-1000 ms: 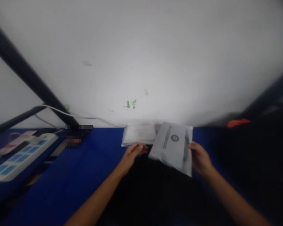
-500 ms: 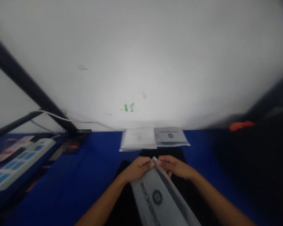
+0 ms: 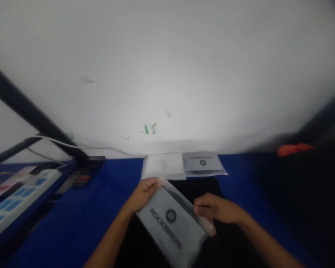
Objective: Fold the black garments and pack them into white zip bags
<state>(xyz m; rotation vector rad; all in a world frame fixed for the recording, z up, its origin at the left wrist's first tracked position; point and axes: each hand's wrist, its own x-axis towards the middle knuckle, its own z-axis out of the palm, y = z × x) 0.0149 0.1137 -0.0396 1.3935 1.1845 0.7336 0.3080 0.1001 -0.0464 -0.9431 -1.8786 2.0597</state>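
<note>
A translucent grey bag (image 3: 164, 227) printed ROCKBROS is held tilted low in the middle of the head view. My left hand (image 3: 145, 193) pinches its upper left corner, thumb on top. At the bag's right edge, my right hand (image 3: 214, 208) has its fingers closed on the pale rim, with some fingertips showing below it. Black cloth (image 3: 195, 188) lies beneath the bag. Whatever is inside the bag cannot be made out.
A white bag (image 3: 163, 165) and a grey ROCKBROS bag (image 3: 203, 167) lie side by side against the wall. At left are a power strip (image 3: 19, 201), a white cable (image 3: 69, 144) and a dark frame bar (image 3: 28, 104). An orange item (image 3: 294, 149) is at right.
The held bag has shifted left and shows more of its face. My hands have moved apart, the left one leftward, the right one down along the bag's edge.
</note>
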